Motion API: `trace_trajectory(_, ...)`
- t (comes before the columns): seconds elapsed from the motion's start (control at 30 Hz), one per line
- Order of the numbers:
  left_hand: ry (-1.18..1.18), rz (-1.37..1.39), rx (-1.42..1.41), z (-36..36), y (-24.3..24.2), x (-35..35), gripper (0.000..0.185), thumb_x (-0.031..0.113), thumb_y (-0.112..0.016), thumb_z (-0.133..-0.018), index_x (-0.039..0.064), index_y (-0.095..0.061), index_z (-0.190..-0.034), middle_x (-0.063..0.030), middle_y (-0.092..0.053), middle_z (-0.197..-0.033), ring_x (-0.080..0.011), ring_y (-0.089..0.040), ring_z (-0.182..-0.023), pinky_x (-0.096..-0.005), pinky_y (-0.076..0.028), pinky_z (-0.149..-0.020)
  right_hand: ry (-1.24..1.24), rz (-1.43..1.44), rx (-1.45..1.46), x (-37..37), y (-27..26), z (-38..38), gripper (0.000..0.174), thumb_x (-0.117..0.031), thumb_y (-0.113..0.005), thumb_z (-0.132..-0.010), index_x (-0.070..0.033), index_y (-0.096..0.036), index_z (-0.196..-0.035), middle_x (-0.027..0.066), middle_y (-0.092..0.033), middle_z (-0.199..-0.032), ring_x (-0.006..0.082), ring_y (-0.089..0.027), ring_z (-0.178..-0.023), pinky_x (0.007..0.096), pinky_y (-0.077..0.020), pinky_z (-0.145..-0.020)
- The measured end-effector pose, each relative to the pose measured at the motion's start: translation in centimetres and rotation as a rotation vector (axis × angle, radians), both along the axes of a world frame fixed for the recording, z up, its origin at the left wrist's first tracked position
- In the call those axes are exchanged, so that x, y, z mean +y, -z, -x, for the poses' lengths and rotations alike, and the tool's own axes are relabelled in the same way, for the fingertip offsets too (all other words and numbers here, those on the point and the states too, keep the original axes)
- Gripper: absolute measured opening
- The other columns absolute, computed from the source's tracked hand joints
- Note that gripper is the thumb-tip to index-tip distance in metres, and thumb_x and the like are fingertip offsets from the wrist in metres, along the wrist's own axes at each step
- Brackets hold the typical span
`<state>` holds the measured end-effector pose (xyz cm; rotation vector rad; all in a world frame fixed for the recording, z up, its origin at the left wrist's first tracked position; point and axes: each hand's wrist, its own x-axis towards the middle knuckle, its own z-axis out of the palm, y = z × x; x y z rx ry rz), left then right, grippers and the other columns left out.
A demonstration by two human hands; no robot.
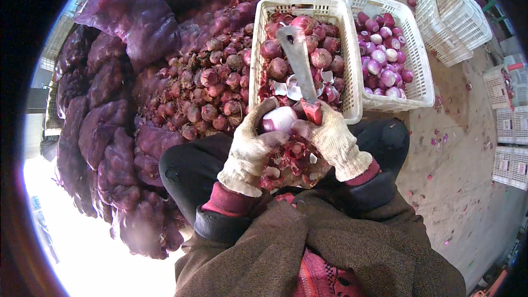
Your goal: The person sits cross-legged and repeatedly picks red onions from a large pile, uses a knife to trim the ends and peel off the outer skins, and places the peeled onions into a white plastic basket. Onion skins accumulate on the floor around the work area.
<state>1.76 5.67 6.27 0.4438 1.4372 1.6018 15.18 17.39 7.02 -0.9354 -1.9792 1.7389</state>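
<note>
A partly peeled red onion (pixel 280 119) sits in my gloved left hand (pixel 249 144), its pale flesh bared on top and purple skin at its left side. My right hand (pixel 334 138), also in a knit glove, grips the red handle of a knife (pixel 300 64). The wide blade points away from me over a white plastic crate (pixel 253 49) of unpeeled red onions. My right fingertips are close to the onion's right side; whether they touch it I cannot tell. Below my hands, between my legs, lie red onion skins (pixel 295 159).
To the right, a second white crate (pixel 423 70) holds peeled onions (pixel 385 55). Loose unpeeled onions (pixel 210 90) are heaped on the left, against purple mesh sacks (pixel 107 103). Stacked white crates (pixel 458 16) stand farther right, on a floor (pixel 458 185) strewn with skin scraps.
</note>
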Motion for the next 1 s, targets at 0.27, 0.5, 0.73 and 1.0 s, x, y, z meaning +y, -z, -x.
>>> trace_trajectory(0.27,0.019,0.021,0.139,-0.6,0.8,-0.1,0.08,-0.003,-0.075,-0.057,-0.005,-0.046,-0.131,-0.0144,-0.058,-0.121,-0.0211,-0.057,-0.109,-0.031,-0.046,-0.095,0.064,-0.067,0.073,-0.1,1.9,0.1,0.034,-0.02,-0.074,-0.08,-0.003,-0.062,-0.107,0.0117,-0.068,-0.093,0.023,-0.064,-0.088,0.0342,-0.0494,-0.08)
trace_trajectory(0.5,-0.051,-0.19,-0.344,-0.6,0.8,-0.3,0.071,0.005,-0.067,-0.061,-0.005,-0.046,-0.128,-0.0167,-0.057,-0.119,-0.0303,-0.06,-0.107,-0.0404,-0.051,-0.093,0.137,0.418,0.03,2.0,3.5,-0.3,0.027,-0.023,-0.065,-0.088,-0.005,-0.061,-0.108,0.0036,-0.062,-0.081,0.009,-0.056,-0.065,0.0252,-0.0468,-0.055)
trace_trajectory(0.73,0.04,-0.192,-0.414,-0.1,2.4,-0.1,0.067,0.007,-0.065,-0.068,-0.007,-0.044,-0.131,-0.016,-0.058,-0.122,-0.0277,-0.059,-0.111,-0.0368,-0.049,-0.096,0.355,1.078,0.26,0.8,5.9,-0.5,0.012,-0.02,-0.062,-0.085,-0.013,-0.062,-0.095,-0.0024,-0.057,-0.078,0.01,-0.047,-0.052,0.0227,-0.0414,-0.046)
trace_trajectory(1.0,0.029,-0.036,-0.25,0.2,1.8,0.2,0.054,0.016,-0.056,-0.082,-0.004,-0.043,-0.131,-0.0138,-0.06,-0.116,-0.0223,-0.063,-0.102,-0.0316,-0.054,-0.086,0.311,0.794,0.218,0.7,2.8,0.9,0.009,-0.012,-0.058,-0.087,-0.007,-0.058,-0.094,-0.0011,-0.053,-0.07,0.0095,-0.051,-0.054,0.0246,-0.0453,-0.048)
